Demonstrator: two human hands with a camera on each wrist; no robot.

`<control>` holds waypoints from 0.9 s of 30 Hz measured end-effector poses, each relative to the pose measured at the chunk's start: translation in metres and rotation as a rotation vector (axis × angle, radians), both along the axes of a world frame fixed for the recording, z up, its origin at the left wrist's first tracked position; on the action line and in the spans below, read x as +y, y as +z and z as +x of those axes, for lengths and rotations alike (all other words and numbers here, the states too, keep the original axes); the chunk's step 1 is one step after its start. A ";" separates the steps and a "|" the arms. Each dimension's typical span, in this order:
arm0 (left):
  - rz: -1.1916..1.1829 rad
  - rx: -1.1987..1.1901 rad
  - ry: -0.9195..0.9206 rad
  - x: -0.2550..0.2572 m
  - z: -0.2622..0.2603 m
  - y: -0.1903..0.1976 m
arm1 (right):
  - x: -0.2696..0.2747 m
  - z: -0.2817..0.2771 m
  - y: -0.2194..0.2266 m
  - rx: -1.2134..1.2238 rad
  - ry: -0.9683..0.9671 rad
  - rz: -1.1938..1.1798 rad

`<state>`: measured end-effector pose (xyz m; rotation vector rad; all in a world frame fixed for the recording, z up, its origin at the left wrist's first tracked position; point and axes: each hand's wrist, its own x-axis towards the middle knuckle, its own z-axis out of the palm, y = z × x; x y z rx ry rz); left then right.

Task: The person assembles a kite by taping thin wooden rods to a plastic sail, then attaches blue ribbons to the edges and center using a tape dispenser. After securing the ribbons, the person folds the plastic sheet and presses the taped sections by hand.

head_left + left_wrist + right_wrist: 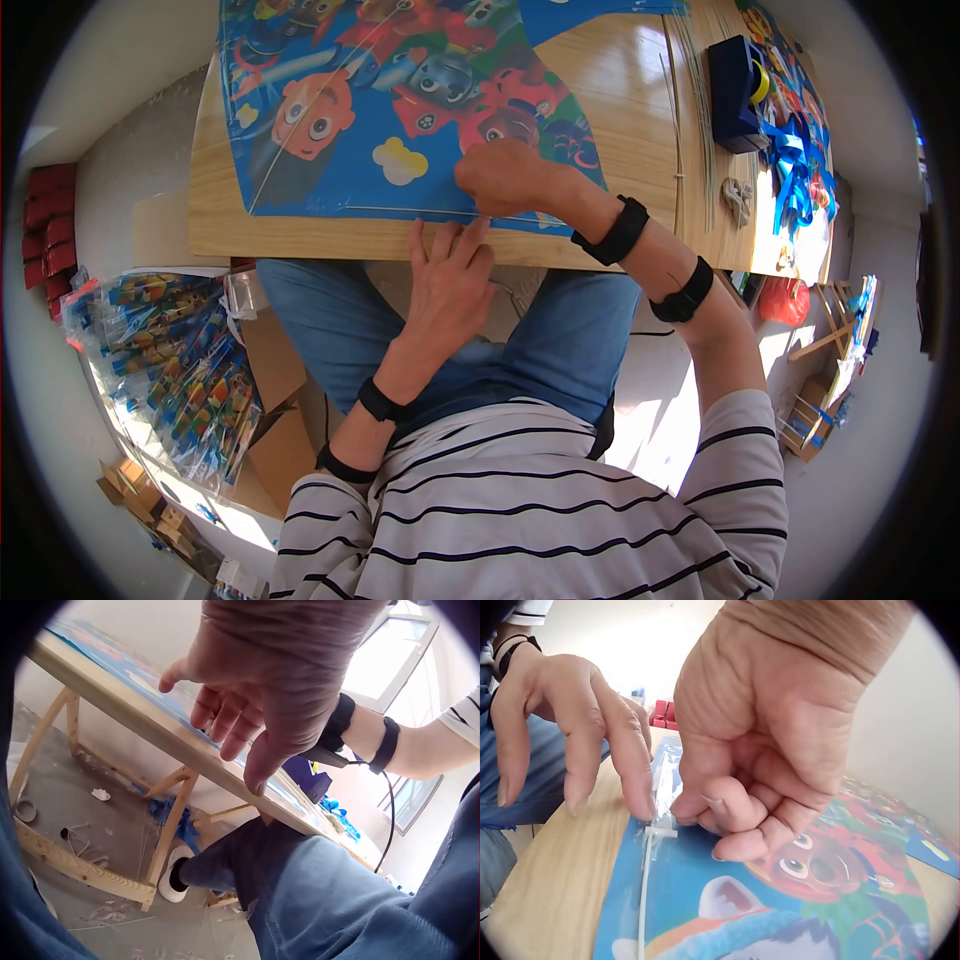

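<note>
A blue kite sheet [330,190] printed with cartoon figures lies on the wooden table, its near edge close to the table's front. Along that edge runs a thin white rod [643,900] under clear film, with a small white T-shaped piece [661,832] across it. My right hand [505,178] has its fingers curled in and presses down at the edge, just beyond the T-shaped piece. Beside it my left hand [445,285] reaches over the table's front edge with fingers extended, the fingertips at the sheet's border. In the left wrist view its palm [262,667] holds nothing.
On the table's right side are thin rods [690,90], a dark blue tape dispenser [735,95], blue ribbons [790,160] and another printed sheet. Packed printed pieces in clear plastic [175,370] lie lower left beside a cardboard box [280,450]. Red packs [50,240] stand far left.
</note>
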<state>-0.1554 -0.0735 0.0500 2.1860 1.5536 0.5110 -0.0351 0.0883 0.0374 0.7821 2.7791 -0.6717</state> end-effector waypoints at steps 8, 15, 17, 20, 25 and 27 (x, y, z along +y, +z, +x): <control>0.073 0.080 -0.007 -0.001 0.003 -0.011 | 0.000 0.001 -0.005 0.045 -0.004 0.029; 0.089 0.133 -0.008 -0.002 0.006 -0.014 | 0.002 -0.001 0.001 -0.031 -0.028 0.017; 0.083 0.157 -0.013 -0.002 0.007 -0.014 | 0.003 0.000 0.001 -0.013 -0.082 -0.026; 0.092 0.151 -0.002 -0.002 0.011 -0.015 | 0.001 0.011 -0.013 0.141 -0.214 -0.010; 0.067 0.137 0.001 0.003 0.012 -0.012 | -0.002 0.027 -0.016 0.480 -0.639 -0.047; 0.066 0.118 0.004 0.004 0.013 -0.010 | -0.012 0.031 -0.005 0.434 -0.680 -0.102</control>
